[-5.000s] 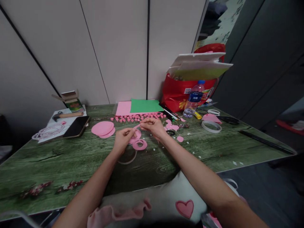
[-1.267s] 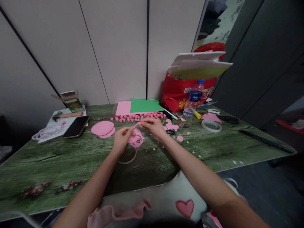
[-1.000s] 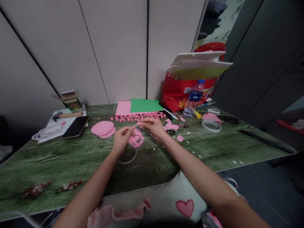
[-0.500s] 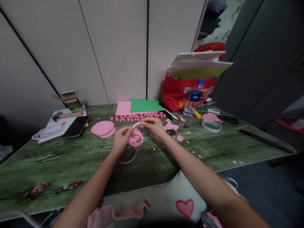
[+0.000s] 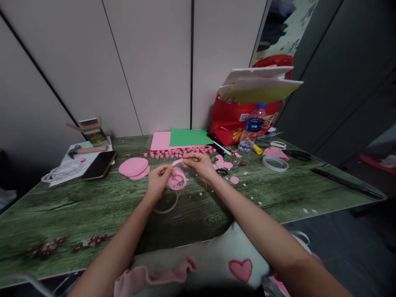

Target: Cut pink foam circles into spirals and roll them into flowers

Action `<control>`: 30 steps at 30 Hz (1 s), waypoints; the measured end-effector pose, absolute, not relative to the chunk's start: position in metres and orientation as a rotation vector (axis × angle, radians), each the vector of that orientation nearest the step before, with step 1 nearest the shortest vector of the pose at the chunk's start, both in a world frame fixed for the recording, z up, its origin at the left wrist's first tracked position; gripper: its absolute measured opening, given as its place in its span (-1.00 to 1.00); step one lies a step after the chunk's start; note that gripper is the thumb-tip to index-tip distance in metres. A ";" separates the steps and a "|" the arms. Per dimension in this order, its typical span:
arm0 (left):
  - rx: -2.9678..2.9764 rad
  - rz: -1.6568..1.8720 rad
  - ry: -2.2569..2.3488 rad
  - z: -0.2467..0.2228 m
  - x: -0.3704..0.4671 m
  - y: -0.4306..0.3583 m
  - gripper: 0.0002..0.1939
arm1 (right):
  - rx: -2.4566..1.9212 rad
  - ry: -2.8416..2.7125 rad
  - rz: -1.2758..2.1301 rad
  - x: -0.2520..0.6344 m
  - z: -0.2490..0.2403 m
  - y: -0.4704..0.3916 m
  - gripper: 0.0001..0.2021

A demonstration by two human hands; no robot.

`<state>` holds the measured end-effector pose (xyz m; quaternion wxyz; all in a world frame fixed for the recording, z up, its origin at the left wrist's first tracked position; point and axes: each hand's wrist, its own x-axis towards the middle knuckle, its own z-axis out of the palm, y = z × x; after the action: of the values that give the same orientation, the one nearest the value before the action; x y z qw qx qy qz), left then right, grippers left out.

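Note:
My left hand (image 5: 159, 178) pinches one end of a narrow, curved pink strip (image 5: 177, 162), which looks like paper or thin foam. The other end sits between the fingertips of my right hand (image 5: 199, 165). Just below the strip hang or lie pink cut-out rings (image 5: 182, 184); whether they join the strip I cannot tell. Under them a pale thin hoop (image 5: 176, 202) rests on the table, partly hidden by my left hand. Left of my hands is a small stack of pink discs (image 5: 133, 166). Black-handled scissors (image 5: 222, 172) lie beyond my right wrist, partly covered.
Behind my hands runs a row of small pink buds (image 5: 167, 154) before green sheets (image 5: 190, 137). At right stand a water bottle (image 5: 252, 130), a red bag (image 5: 224, 119) and a tape roll (image 5: 275, 164). A phone (image 5: 99, 165) and hammer (image 5: 93, 150) lie left.
Both hands stay almost in place, still pinching the strip. The strip bows a little more, and the opening in the pink rings below looks slightly different.

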<state>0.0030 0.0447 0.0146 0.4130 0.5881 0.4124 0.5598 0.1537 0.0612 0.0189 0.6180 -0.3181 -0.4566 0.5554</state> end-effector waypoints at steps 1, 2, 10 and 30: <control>1.476 1.405 1.035 0.014 0.003 0.045 -0.80 | -0.735 -1.049 1.277 0.154 0.020 0.061 -0.77; 1.471 1.401 1.034 0.014 0.003 0.045 -0.79 | -0.736 -1.048 1.275 0.154 0.020 0.060 -0.78; 1.477 1.453 1.036 0.012 0.002 0.046 -0.79 | -0.710 -1.028 1.227 0.153 0.019 0.063 -0.81; 1.281 1.379 0.757 0.023 0.005 0.039 -0.81 | -0.697 -1.062 1.198 0.154 0.021 0.062 -0.78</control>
<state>0.0051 0.0388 0.0232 0.5280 0.5362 0.3169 0.5773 0.1537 0.0615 0.0214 0.6423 -0.3061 -0.4660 0.5259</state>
